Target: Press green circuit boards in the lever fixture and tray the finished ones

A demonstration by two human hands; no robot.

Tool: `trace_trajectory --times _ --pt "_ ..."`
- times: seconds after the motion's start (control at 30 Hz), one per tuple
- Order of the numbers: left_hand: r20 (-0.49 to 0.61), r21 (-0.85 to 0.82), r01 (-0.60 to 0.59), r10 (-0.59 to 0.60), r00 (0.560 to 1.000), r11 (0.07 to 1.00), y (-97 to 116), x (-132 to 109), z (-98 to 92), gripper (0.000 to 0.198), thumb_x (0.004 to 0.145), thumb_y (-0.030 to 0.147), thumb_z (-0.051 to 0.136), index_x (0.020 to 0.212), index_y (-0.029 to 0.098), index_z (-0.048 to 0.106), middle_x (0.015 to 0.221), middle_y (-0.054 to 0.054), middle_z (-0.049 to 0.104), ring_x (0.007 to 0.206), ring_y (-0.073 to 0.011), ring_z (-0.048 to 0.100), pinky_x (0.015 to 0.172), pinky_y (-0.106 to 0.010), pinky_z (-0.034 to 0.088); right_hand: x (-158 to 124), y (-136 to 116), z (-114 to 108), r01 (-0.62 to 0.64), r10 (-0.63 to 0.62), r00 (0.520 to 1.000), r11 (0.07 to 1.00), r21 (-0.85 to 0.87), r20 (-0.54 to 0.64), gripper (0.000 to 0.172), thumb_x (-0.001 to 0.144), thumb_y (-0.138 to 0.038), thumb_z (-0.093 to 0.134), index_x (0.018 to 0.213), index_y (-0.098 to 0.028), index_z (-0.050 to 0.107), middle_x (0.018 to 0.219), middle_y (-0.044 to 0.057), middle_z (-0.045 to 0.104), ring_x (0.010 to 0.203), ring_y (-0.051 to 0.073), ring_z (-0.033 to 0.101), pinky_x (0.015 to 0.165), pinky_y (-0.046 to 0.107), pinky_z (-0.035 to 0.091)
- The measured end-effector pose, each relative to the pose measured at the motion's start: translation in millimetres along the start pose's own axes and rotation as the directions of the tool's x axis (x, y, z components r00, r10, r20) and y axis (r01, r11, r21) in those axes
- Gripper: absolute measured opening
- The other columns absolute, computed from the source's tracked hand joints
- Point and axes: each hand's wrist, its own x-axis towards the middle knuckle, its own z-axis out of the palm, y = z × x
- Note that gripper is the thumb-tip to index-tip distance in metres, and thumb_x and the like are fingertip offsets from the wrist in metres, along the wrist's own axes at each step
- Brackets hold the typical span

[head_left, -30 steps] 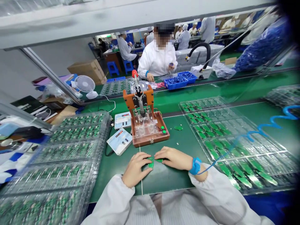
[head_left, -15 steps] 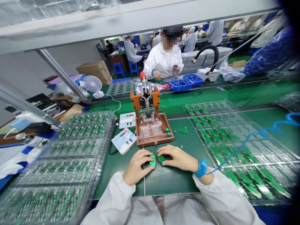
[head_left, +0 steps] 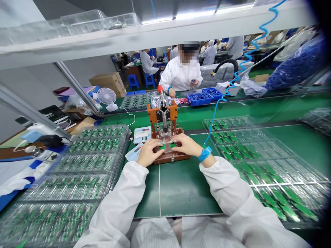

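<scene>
Both my hands reach onto the brown test fixture [head_left: 170, 157] with its orange lever press [head_left: 162, 113]. My left hand [head_left: 147, 153] has its fingers curled at the left side of the fixture bed, pinching a small green circuit board [head_left: 161, 146]. At the right side of the bed my right hand [head_left: 185, 144] rests on it, fingers bent over another green board that is mostly hidden. A blue wrist strap [head_left: 205, 153] with a coiled blue cord is on my right wrist.
Stacked clear trays of green boards [head_left: 85, 165] fill the left; more trays of boards [head_left: 258, 162] lie on the right. Two small white meters [head_left: 141, 135] sit left of the fixture. A person in white sits across the green conveyor by blue bins [head_left: 201, 95]. A white fan [head_left: 108, 98] stands behind.
Both hands lifted the small green boards from the green mat and moved forward onto the fixture bed. The view tilted upward.
</scene>
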Motion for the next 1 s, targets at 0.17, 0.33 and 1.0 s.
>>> trace_trajectory --times 0.17,0.33,1.0 --pt "0.016 0.008 -0.001 0.001 1.0 1.0 3 -3 0.3 0.01 0.088 0.024 0.072 0.096 0.019 0.072 0.116 -0.009 0.072 0.114 -0.0286 0.062 0.103 -0.049 0.05 -4 1 -1 0.024 -0.024 1.0 1.0 -0.007 0.014 0.027 0.081 -0.027 0.081 0.107 -0.021 0.074 0.117 0.008 0.073 0.109 0.027 0.064 0.101 0.045 0.051" --pt "0.014 0.002 -0.017 0.017 1.0 1.0 6 -3 0.7 0.009 0.091 0.024 0.068 0.097 0.018 0.069 0.117 -0.01 0.07 0.115 -0.0281 0.061 0.104 -0.048 0.049 -10 0 1 0.048 -0.048 0.999 0.999 0.005 0.006 0.025 0.084 -0.03 0.08 0.107 -0.02 0.074 0.119 0.01 0.072 0.112 0.028 0.063 0.103 0.047 0.05" --pt "0.116 0.2 -0.267 0.248 0.962 0.943 55 -76 47.2 0.032 0.099 0.023 0.054 0.13 0.016 0.059 0.15 -0.016 0.051 0.144 -0.0301 0.043 0.118 -0.054 0.04 130 -62 -125 0.069 0.04 0.838 0.981 0.179 -0.545 0.023 0.1 -0.028 0.054 0.115 -0.017 0.067 0.112 0.008 0.074 0.109 0.022 0.067 0.102 0.038 0.049"
